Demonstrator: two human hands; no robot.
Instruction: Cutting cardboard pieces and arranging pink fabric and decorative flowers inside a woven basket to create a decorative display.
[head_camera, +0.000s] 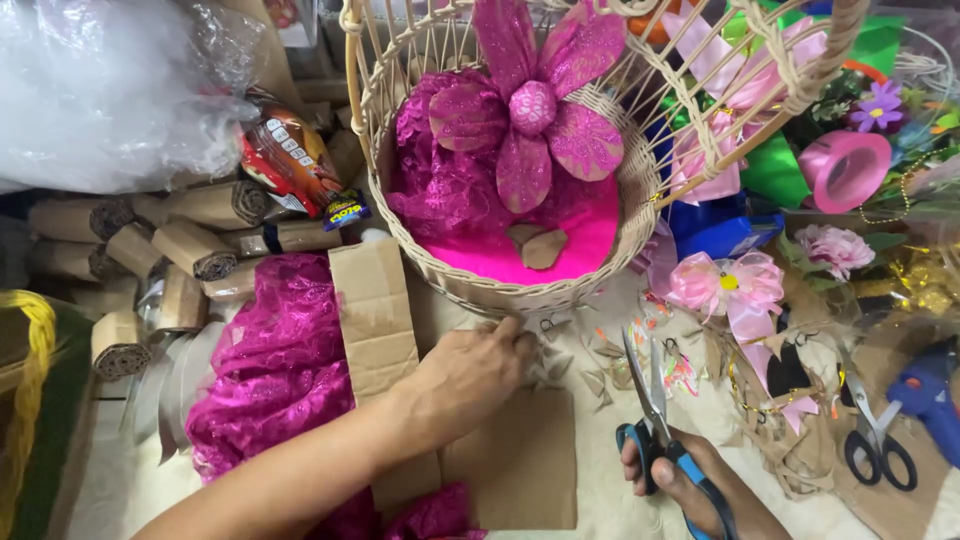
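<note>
Blue-handled scissors (660, 430) sit in our right hand (690, 485), whose grip is closed through the loops, the blades pointing up and away from us and slightly parted. Our left hand (470, 375) reaches forward with its fingers (520, 345) pinched narrow on small brown cardboard scraps (560, 365) just below the front rim of the wicker basket (510, 290); how firmly they hold a piece we cannot tell. Under that wrist lies a flat sheet of brown cardboard (520, 460), and a folded cardboard strip (375, 310) runs from it up toward the basket. Beside the strip, to our left, a heap of magenta glittery lace (275, 370) spreads over the surface (610, 510). Inside the basket we see a bright pink lining (590, 245), more magenta lace, a large glitter fabric flower (530, 110) and two cardboard pieces (540, 245) resting on the lining. Further left, rolled brown paper tubes (190, 245) are stacked near a clear plastic bag (100, 90). To the right, a pink ribbon bow (725, 285), a pink ribbon roll (845, 170), a second pair of black-handled scissors (875, 440) and a blue glue gun (930, 395) lie well apart from our hands.
</note>
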